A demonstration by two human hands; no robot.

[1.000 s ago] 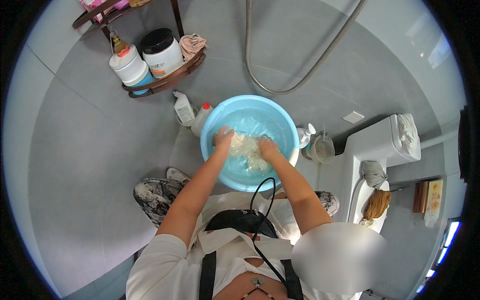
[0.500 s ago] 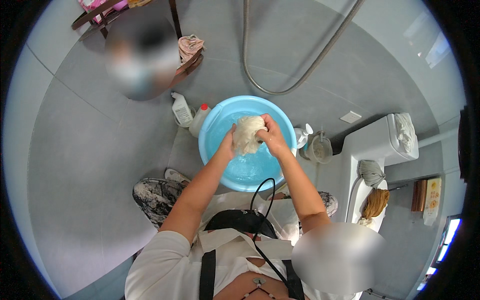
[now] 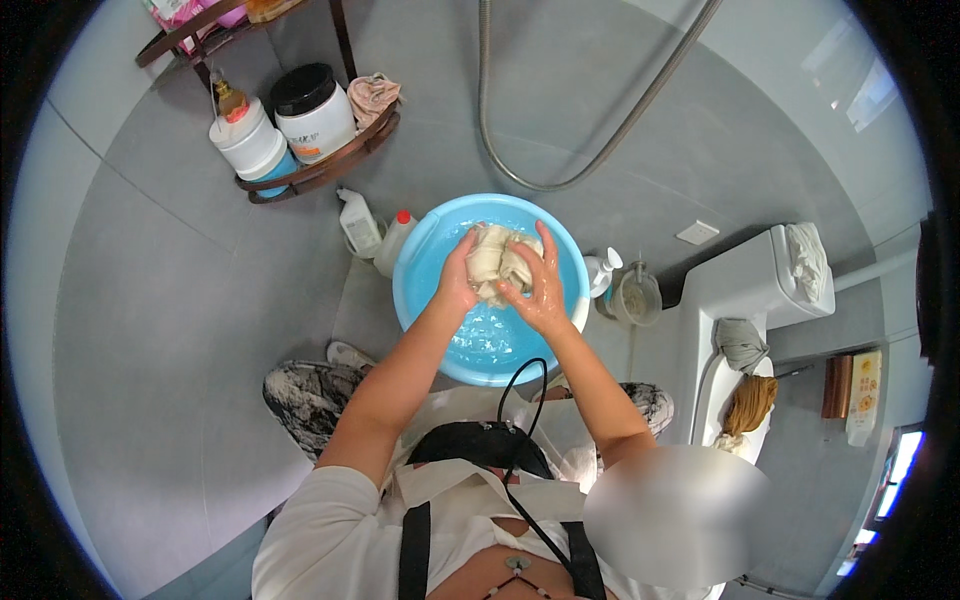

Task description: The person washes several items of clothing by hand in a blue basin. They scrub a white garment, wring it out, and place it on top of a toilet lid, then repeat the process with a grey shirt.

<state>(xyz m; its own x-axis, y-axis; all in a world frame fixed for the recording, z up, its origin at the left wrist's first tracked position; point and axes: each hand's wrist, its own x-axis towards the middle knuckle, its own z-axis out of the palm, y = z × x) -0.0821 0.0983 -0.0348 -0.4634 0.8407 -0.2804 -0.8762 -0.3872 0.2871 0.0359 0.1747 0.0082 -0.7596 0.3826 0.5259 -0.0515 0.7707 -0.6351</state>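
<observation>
Between my hands, over a round light-blue basin (image 3: 478, 379), is a bunched cream-coloured wet cloth (image 3: 488, 252). My left hand (image 3: 459, 274) cups the cloth from its left side, fingers wrapped along it. From the right, my right hand (image 3: 538, 284) presses on the cloth with its thumb below and its fingers spread over the top. Its fingers look wet. Rippling water (image 3: 490, 340) shows in the basin beneath the cloth. Part of the cloth is hidden under my fingers.
Left of the basin stand a white bottle (image 3: 360, 222) and a red-capped jug (image 3: 397, 240); to its right, a pump bottle (image 3: 603, 270). A shelf (image 3: 345, 165) with tubs hangs far left. A hose (image 3: 590, 172) loops behind. The toilet (image 3: 705, 340) at right bears folded cloths.
The cloth has been turned and regathered into a rounder bundle. My right hand's fingers have spread out over it, and my left hand has come higher on its side.
</observation>
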